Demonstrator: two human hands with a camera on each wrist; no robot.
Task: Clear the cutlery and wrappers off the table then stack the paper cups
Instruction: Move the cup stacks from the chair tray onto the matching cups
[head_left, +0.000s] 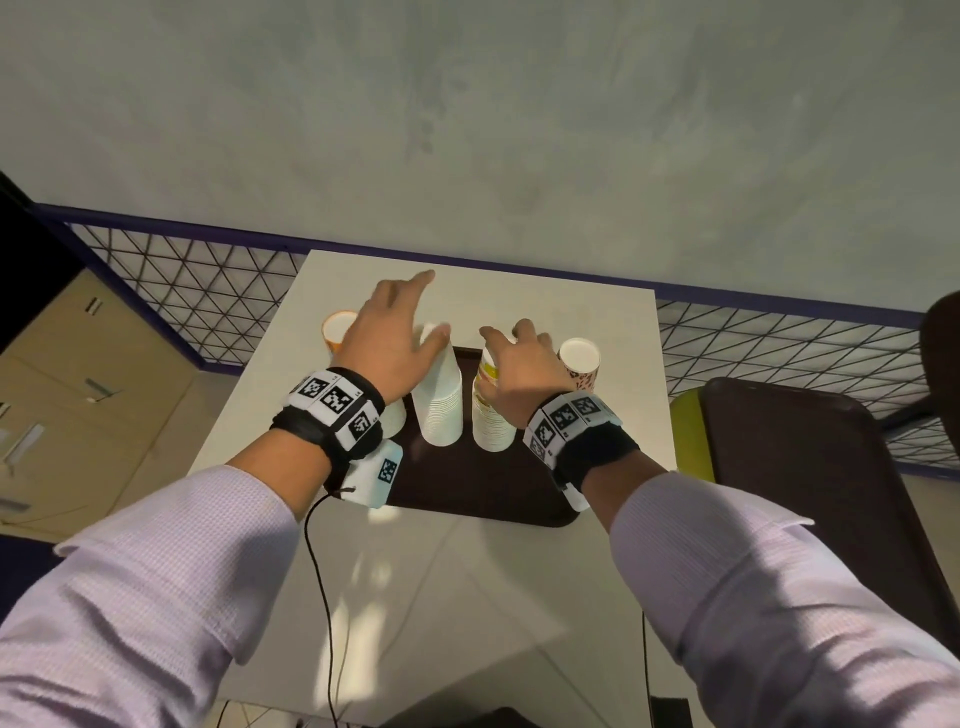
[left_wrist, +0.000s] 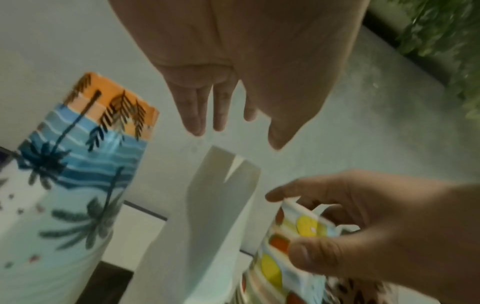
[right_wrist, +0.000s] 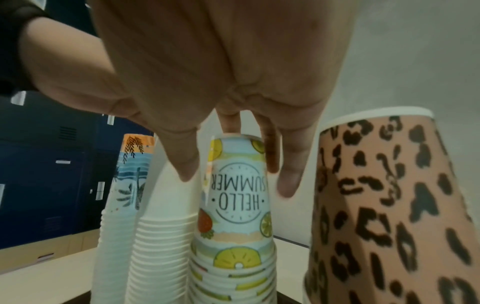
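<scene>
- Right hand (head_left: 519, 369) grips the fruit-print cup stack (head_left: 491, 431) at its top.
- Left hand (head_left: 387, 338), fingers straight and spread, hovers over the white cup stack (head_left: 441, 410) just left of that grip.

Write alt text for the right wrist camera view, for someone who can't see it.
A right hand, seen from the wrist, grips the top of an upside-down fruit-print cup stack printed "Hello Summer". A leopard-print cup stands to its right, rim up. A plain white cup stack and a palm-print cup stack stand to its left.
</scene>
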